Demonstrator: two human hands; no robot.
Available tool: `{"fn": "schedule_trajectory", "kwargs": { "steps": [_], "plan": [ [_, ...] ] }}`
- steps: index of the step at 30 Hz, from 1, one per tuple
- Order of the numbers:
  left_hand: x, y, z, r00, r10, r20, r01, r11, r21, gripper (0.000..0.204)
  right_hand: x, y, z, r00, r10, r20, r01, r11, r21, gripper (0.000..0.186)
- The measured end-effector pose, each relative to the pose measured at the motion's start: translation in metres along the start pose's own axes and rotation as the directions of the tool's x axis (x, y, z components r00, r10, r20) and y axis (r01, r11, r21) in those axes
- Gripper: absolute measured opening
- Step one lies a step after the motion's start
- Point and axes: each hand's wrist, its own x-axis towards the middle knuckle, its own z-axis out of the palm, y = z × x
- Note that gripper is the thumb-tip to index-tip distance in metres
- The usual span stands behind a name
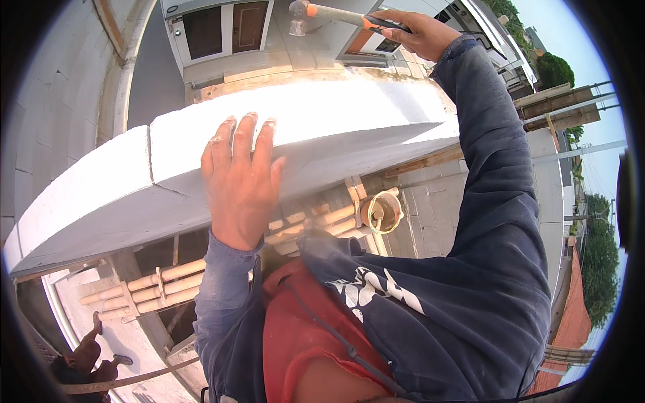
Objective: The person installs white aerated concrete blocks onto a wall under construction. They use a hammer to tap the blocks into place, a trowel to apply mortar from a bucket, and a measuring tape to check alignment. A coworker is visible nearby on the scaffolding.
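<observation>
Now left hand (240,178) flat, fingers spread, steadying white block (302,127) on wall's top course; right hand (418,31) clenches raised mallet (336,15); seating taps apparently pending.

Under my left hand (242,178): white block (295,127), masonry look, matt, chalky, fine-grained; top face washed out in the sun. Pale dust on my fingers (245,134). In my right hand (420,32): hammer (336,15), orange handle with a black grip part, looks plastic or rubber, slight sheen; head is dull grey metal. Both sleeves (497,174) are dark blue cloth, soft, faded, matt. Below my left hand: poles (168,279), tan, look like bamboo or wood, dry and rough. Just right of that hand, lower: bucket (383,211), dirty, smeared with pale crust, material unclear.
</observation>
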Motion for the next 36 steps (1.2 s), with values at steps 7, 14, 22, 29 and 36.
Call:
{"fn": "schedule_trajectory", "kwargs": {
  "steps": [7,14,22,29,36],
  "plan": [
    [0.017,0.029,-0.001,0.996,-0.038,0.083,0.031,0.996,0.088,0.073,-0.281,0.096,0.019,0.626,0.425,-0.653,0.144,0.760,0.633,0.046],
    [0.077,0.100,0.016,0.973,0.079,0.215,-0.125,0.969,0.211,0.090,-0.412,0.164,0.125,-0.013,0.904,-0.428,0.203,0.421,0.884,0.033],
    [0.132,0.149,0.052,0.860,0.092,0.503,-0.203,0.964,0.171,0.106,-0.426,0.283,0.260,0.039,0.995,0.089,0.404,-0.097,0.910,0.019],
    [0.142,0.143,0.051,0.822,0.121,0.556,-0.241,0.959,0.147,0.124,-0.328,0.141,0.272,0.829,0.310,0.465,-0.376,-0.305,0.875,0.051],
    [0.146,0.143,0.047,0.804,0.178,0.567,-0.287,0.952,0.108,0.118,-0.347,0.225,0.261,0.650,0.640,0.410,-0.179,-0.396,0.901,0.045]
  ]
}}
